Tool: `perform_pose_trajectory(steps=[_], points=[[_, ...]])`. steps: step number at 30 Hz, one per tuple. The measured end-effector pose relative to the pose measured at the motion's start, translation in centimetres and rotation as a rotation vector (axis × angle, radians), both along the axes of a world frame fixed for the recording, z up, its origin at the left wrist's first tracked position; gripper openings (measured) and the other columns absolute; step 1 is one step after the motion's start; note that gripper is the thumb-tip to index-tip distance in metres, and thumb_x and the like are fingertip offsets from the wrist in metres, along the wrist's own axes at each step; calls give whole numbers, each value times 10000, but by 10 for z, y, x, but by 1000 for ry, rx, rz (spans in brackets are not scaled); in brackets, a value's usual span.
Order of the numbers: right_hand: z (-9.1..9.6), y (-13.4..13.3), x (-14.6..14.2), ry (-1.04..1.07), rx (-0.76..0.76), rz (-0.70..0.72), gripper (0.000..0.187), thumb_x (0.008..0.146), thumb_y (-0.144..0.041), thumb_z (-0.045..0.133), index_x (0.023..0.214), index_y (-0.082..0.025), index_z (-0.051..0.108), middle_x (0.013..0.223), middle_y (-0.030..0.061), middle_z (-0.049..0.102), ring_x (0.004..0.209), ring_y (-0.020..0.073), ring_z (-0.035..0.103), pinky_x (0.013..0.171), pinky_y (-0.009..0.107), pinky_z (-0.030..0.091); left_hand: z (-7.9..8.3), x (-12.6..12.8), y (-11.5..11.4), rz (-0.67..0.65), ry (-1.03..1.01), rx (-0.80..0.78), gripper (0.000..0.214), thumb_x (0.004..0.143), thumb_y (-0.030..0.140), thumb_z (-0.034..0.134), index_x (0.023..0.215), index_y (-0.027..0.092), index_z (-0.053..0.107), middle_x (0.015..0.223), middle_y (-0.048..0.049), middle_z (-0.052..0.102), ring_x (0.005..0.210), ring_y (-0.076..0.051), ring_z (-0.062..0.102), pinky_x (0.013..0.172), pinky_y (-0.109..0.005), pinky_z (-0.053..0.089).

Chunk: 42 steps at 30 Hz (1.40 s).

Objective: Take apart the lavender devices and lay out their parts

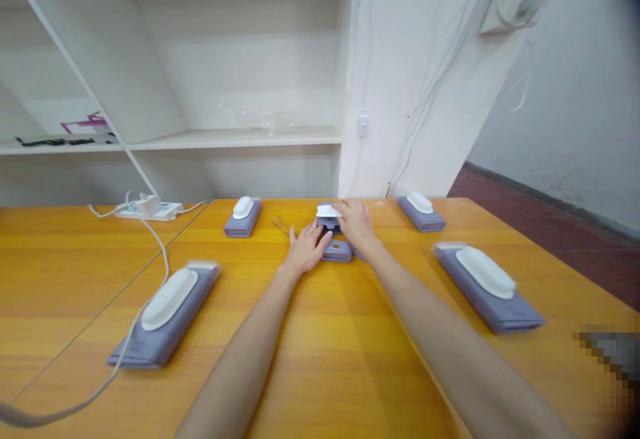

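A small purple-grey device (336, 250) with a white oval top piece (327, 211) lies at the middle far side of the orange wooden table (320, 346). My left hand (306, 250) rests against the device's left side with its fingers stretched out. My right hand (356, 224) lies over the device's right side, fingers curled down onto it next to the white top piece. Both forearms reach straight out from the near edge.
Similar purple-grey devices lie around: near left (165, 316) with a white cable, near right (487, 287), far left (243, 217), far right (421, 212). A white power strip (149, 210) sits far left. A small chain-like item (281, 224) lies beside my left hand. White shelves stand behind.
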State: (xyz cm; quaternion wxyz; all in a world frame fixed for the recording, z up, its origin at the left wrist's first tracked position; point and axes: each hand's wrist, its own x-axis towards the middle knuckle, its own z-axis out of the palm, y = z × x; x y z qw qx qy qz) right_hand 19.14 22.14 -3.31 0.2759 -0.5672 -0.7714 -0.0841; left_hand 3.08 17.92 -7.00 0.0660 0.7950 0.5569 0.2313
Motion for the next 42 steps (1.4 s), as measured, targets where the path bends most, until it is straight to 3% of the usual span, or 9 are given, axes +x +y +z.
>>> perform_pose_trajectory(steps=[5, 10, 14, 20, 29, 35, 42], points=[[4, -2, -4, -211, 8, -30, 423, 830, -167, 463, 1212, -316, 571, 1282, 88, 480, 1137, 265, 398, 887, 381, 315, 1, 0, -1, 4, 13, 1, 572, 917, 571, 111, 1281, 292, 453, 1465, -48, 338, 1334, -236, 320, 1083, -610, 71], [7, -3, -3, -290, -57, -65, 471, 822, -197, 456, 1283, -281, 511, 1305, 112, 448, 1144, 280, 381, 892, 389, 305, 2, 0, -1, 7, 19, -10, 574, 919, 569, 111, 1283, 284, 451, 1463, -52, 343, 1338, -229, 311, 1091, -597, 63], [10, -8, -6, -285, -38, -58, 491, 824, -208, 449, 1314, -230, 475, 1331, 129, 427, 1156, 291, 371, 911, 398, 292, 1, 1, -1, 15, 24, -9, 576, 918, 570, 111, 1282, 279, 450, 1459, -62, 348, 1336, -222, 315, 1094, -589, 63], [14, -20, -10, -304, -38, 134, 430, 845, -233, 440, 1270, -221, 509, 1321, 114, 456, 1180, 278, 366, 972, 391, 244, 2, 1, -2, 2, 30, 11, 545, 928, 549, 102, 1260, 297, 454, 1440, -39, 380, 1314, -213, 347, 1087, -598, 74], [9, -20, -12, -295, -92, 32, 476, 864, -291, 412, 1337, -238, 422, 1340, 131, 430, 1178, 287, 376, 955, 447, 277, 2, 1, -2, 7, 8, -5, 550, 929, 547, 113, 1276, 280, 447, 1454, -51, 359, 1327, -219, 330, 1089, -598, 49], [2, -6, -12, -284, -141, -54, 461, 854, -330, 413, 1301, -224, 456, 1391, 145, 365, 1258, 316, 299, 953, 510, 293, 2, 0, -2, 7, 5, -10, 557, 927, 550, 103, 1287, 287, 437, 1480, -53, 307, 1332, -218, 327, 1082, -612, 54], [5, 2, -13, -274, -140, -26, 464, 862, -305, 388, 1320, -243, 430, 1359, 130, 408, 1218, 302, 350, 962, 504, 293, 2, 0, -2, 5, 3, -1, 573, 923, 558, 97, 1285, 282, 445, 1478, -53, 311, 1341, -218, 311, 1095, -588, 53]])
